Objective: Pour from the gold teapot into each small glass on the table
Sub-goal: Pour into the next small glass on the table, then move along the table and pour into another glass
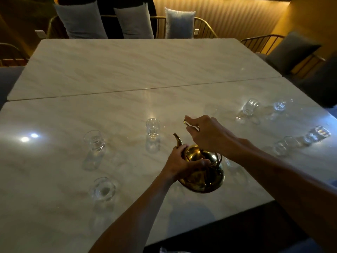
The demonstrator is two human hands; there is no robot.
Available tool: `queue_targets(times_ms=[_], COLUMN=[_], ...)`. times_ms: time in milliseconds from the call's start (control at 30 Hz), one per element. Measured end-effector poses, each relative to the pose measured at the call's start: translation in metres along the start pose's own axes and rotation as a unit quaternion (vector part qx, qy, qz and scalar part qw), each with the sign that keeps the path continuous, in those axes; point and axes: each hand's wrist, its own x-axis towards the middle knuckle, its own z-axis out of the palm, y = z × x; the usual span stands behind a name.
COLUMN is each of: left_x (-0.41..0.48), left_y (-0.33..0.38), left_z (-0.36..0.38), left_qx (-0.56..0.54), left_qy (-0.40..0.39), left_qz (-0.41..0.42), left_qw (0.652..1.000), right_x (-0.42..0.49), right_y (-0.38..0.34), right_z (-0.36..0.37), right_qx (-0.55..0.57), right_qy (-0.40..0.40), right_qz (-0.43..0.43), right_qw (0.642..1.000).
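Sitting near the front middle of the marble worktop (127, 70), the gold teapot (202, 172) has its spout (178, 140) aimed away from the person, toward the middle glass (152, 127). The left hand (182, 164) is wrapped around the pot's left side, fingers curled and pressed on the body near the base of the spout. The right hand (206, 133) is above it, pinching the top of the gold handle loop (186, 122) between thumb and fingers. No stream is coming out, so I'd say this is the setup for a pour, not the pour itself.

Progress is honestly hard to call. The glasses are clear and the light is dim, so I can't tell which ones have liquid in them. Two more stand on the left, one farther (94, 140) and one nearer (102, 189). Off to the right there's a far pair (250, 105) (279, 105) and a nearer group by the edge (318, 133), plus what looks like one tucked just right of the pot, too blurry to be sure.

Room-wise, the far half of the worktop past the seam is open. The right-hand glasses sit close to the edge, and the pot isn't far from the front edge, so reaching right needs care.
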Motion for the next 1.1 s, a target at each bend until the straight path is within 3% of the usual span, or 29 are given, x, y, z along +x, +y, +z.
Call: queue_targets(times_ms=[433, 1100], left_x=[-0.060, -0.064], left_y=[-0.041, -0.043], left_z=[0.048, 0.053], left_qx=[-0.058, -0.109], left_qy=[-0.066, -0.072], left_qz=[-0.030, -0.070], left_qw=[0.996, 0.989], right_x=[-0.049, -0.033], right_y=[0.029, 0.026], right_z=[0.038, 0.045], right_qx=[-0.017, -0.103], right_qy=[-0.070, -0.145], right_qz=[0.041, 0.035], right_qw=[0.997, 0.983])
